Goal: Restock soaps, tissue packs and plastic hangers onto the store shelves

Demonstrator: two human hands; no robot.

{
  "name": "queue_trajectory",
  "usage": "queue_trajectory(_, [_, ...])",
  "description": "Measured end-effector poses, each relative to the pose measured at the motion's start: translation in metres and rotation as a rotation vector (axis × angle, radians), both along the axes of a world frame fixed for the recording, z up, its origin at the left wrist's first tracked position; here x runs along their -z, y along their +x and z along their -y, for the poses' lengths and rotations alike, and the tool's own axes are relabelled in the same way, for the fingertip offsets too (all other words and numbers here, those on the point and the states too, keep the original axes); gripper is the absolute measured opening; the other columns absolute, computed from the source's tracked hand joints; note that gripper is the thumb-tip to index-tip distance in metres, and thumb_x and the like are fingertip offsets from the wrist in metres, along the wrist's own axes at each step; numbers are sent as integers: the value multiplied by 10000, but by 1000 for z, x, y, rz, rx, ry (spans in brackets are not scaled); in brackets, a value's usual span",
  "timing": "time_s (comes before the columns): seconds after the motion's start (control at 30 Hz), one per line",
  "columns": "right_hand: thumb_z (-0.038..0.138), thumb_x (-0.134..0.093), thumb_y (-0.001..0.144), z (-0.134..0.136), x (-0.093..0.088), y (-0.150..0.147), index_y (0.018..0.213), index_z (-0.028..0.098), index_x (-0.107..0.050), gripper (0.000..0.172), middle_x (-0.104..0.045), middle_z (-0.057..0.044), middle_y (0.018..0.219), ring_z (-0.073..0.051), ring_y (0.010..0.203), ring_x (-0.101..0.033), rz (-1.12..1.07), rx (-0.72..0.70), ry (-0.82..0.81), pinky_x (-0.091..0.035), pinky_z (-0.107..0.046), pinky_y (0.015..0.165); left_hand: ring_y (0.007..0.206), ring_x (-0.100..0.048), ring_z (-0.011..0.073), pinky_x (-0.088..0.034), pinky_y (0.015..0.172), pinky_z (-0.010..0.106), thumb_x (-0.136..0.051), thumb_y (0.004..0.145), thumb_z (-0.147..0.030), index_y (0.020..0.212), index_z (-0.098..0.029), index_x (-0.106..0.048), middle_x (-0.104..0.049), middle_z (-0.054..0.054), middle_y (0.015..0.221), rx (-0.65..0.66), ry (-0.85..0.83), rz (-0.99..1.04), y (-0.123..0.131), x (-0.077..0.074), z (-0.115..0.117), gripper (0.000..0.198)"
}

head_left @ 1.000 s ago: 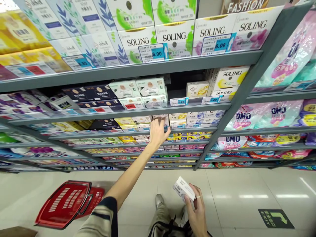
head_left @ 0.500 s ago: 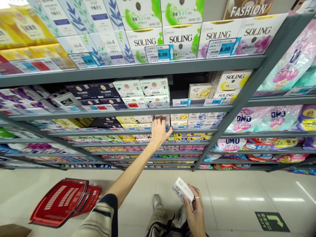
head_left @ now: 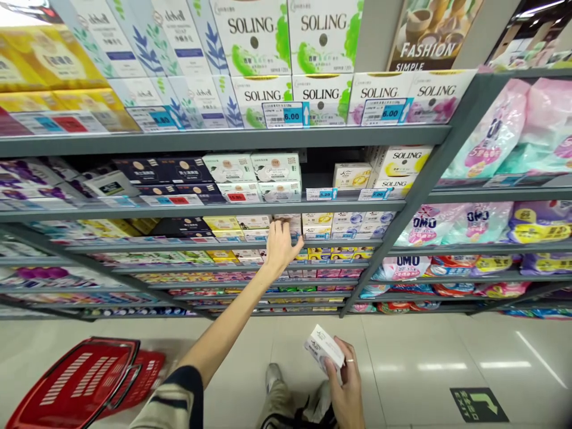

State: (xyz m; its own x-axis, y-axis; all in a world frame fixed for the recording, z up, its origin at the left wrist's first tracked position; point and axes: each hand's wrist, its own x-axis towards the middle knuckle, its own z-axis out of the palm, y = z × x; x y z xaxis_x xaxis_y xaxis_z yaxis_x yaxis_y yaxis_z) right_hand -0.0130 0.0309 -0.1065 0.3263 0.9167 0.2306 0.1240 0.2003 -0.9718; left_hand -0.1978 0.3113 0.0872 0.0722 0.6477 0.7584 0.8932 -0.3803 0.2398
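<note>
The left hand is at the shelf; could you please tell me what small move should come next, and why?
Probably close the grip of the left hand on the pale box and ease it forward, since the fingers are at that box while the right hand holds a white box.

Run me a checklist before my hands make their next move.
1. White box secured: ok, held in the right hand.
2. Left hand at the shelved boxes: ok, fingers reach them.
3. Left hand's grip on one: cannot tell, its own fingers hide the contact.
4. Both hands free: not ok, the right one is occupied.
5. Red basket in view: ok, on the floor.
</note>
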Motion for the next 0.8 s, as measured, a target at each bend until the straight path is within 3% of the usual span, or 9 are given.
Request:
queue_trajectory(0.07, [415, -685, 960, -8, -5, 4, 1343, 252, -622, 421, -686, -141, 1284, -283, 1108, -741, -54, 16, -15, -663, -379, 861, 1256, -568, 410, -485, 1098, 587, -627, 937, -332, 1273, -102, -643, -624, 235, 1296, 41, 0, 60, -4, 0, 28, 407])
queue_trajectory(0.13, [412, -705, 948, -24, -20, 8, 1316, 244, -610, 415, -706, -139, 1261, -276, 1082, -751, -64, 15, 3, -660, -385, 869, 1185, -639, 349, -541, 1050, 544, -552, 1003, -333, 1201, -173, -697, -680, 178, 1249, 151, -78, 192, -10, 5, 65, 293])
queue_trajectory(0.23, [393, -703, 954, -66, -63, 9, 1303, 239, -590, 398, -701, -140, 1284, -267, 1173, -719, -2, -64, 120, -624, -405, 973, 994, -739, 261, -650, 856, 428, -581, 1010, -363, 1180, -257, -734, -754, 96, 1177, 402, -324, 436, -20, 18, 115, 252])
queue_trajectory(0.33, [366, -702, 961, -121, -115, 1, 1333, 254, -536, 423, -694, -129, 1293, -246, 1195, -708, 77, -205, 279, -608, -404, 1004, 974, -771, 258, -675, 820, 401, -692, 948, -373, 1227, -265, -750, -773, 85, 1222, 502, -441, 600, -27, 24, 134, 304])
queue_trajectory(0.43, [355, -739, 941, -172, -160, -11, 1332, 247, -518, 462, -706, -129, 1285, -253, 1191, -710, 244, -257, 408, -601, -429, 1013, 1060, -763, 274, -651, 898, 406, -649, 984, -353, 1182, -232, -790, -799, 90, 1193, 449, -347, 668, -31, 15, 119, 271])
queue_trajectory(0.57, [308, -742, 950, -223, -200, -23, 1301, 228, -566, 400, -725, -156, 1286, -291, 1203, -696, 644, -209, 648, -600, -485, 1007, 1135, -732, 259, -614, 929, 364, -612, 1013, -305, 1253, -195, -771, -770, 121, 1246, 347, -81, 629, -39, -2, 78, 308])
queue_trajectory(0.7, [200, -660, 989, -254, -219, -32, 1305, 196, -598, 323, -704, -198, 1307, -322, 1248, -664, 884, -92, 878, -582, -542, 1039, 1082, -730, 235, -593, 956, 345, -625, 1012, -296, 1255, -186, -772, -766, 125, 1176, 272, 128, 547, -44, -8, 45, 304])
queue_trajectory(0.8, [154, -611, 1002, -268, -221, -39, 1356, 181, -582, 356, -697, -203, 1298, -322, 1266, -655, 974, -61, 935, -586, -543, 1050, 1111, -728, 242, -586, 990, 364, -594, 1029, -285, 1283, -192, -755, -770, 128, 1205, 264, 149, 530, -46, -5, 32, 315])
